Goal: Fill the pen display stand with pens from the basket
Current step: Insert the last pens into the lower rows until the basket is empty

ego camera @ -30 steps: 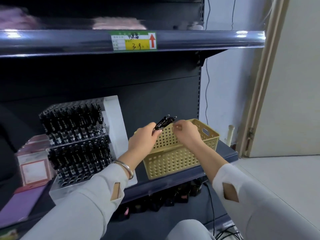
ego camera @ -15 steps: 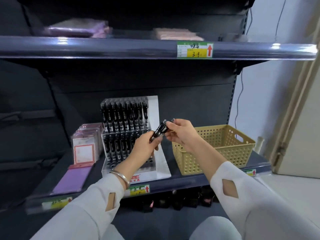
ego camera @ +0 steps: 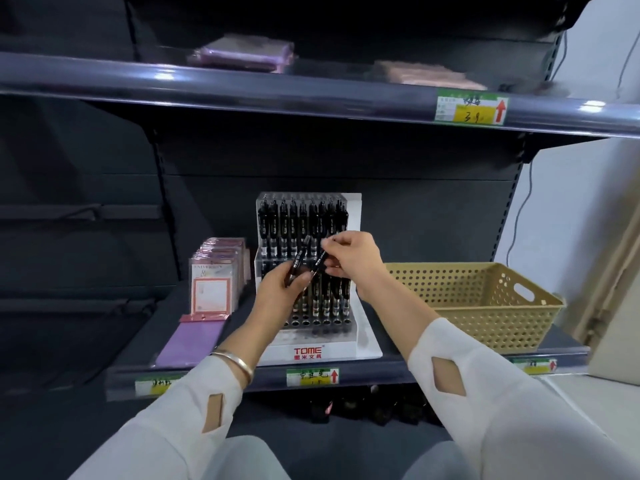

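The clear tiered pen display stand (ego camera: 308, 351), labelled TOME, stands mid-shelf with rows of black pens; several front holes show no pen. My left hand (ego camera: 282, 292) holds a small bunch of black pens (ego camera: 300, 259) in front of the stand. My right hand (ego camera: 353, 258) pinches one black pen (ego camera: 319, 263) of that bunch near its upper end. The tan perforated basket (ego camera: 485, 306) sits to the right of the stand; its inside is hidden from here.
Pink-framed card packs (ego camera: 213, 275) and a purple flat pack (ego camera: 192, 337) lie left of the stand. An upper shelf (ego camera: 311, 95) with wrapped packs overhangs. Price tags line the shelf edge (ego camera: 311, 375). A wall and door frame are at the right.
Both hands have moved from over the basket to in front of the stand, carrying the pens. My view has swung left, so the stand is now central. The right hand now pinches one pen.
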`<state>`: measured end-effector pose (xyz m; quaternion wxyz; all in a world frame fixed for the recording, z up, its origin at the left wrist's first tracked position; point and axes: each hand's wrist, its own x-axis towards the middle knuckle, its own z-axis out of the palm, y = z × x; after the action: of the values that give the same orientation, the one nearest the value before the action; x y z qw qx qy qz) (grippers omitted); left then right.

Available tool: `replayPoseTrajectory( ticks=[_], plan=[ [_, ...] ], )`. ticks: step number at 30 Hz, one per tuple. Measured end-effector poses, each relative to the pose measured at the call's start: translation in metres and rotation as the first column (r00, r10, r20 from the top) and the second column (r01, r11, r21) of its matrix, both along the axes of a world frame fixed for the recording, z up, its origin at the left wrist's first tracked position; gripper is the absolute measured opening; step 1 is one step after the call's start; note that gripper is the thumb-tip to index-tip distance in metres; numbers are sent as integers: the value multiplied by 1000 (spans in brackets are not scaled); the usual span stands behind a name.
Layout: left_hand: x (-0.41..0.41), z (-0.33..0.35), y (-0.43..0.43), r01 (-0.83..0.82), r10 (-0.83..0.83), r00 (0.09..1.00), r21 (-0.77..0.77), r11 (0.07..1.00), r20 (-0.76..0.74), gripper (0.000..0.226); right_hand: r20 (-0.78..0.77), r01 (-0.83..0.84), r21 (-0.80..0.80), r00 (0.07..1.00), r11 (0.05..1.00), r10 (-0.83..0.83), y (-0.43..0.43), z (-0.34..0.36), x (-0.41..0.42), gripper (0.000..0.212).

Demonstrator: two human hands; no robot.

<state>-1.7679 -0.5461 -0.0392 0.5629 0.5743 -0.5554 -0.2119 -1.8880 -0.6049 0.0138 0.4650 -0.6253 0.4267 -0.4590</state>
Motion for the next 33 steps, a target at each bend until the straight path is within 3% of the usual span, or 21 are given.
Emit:
replayPoseTrajectory(
  ticks=[5, 11, 15, 19, 23, 29, 33],
  plan=[
    [21, -8, 1, -105, 106, 994, -39, 994, 37, 11, -312, -42, -372, 947, 927, -82, 4, 3, 9, 16],
    [28, -23, -4, -80, 80, 997, 18, 997, 13, 11, -620, -227, -421, 779, 878, -96, 2, -11, 20, 19],
    [29, -29, -8, -65, 63, 998, 64, 996, 31, 13, -656, -206, -364, 749, 908, -93, -2, -18, 21, 17],
    [27, -32, -8, -68, 68, 998, 75, 995, -2, 29, -686, -170, -485, 683, 858, -253, -5, -24, 23, 16],
    [29, -41, -11, -39, 40, 993, 18, 999, -111, 13, -678, -127, -508, 669, 852, -305, -9, -27, 24, 16],
    [29, -48, -15, -65, 67, 994, 25, 998, -83, 17, -703, -100, -509, 621, 855, -346, -10, -37, 23, 24],
    [29, -51, -16, -67, 70, 993, 35, 997, -93, 16, -688, -114, -507, 651, 855, -321, -11, -38, 23, 19]
  ],
)
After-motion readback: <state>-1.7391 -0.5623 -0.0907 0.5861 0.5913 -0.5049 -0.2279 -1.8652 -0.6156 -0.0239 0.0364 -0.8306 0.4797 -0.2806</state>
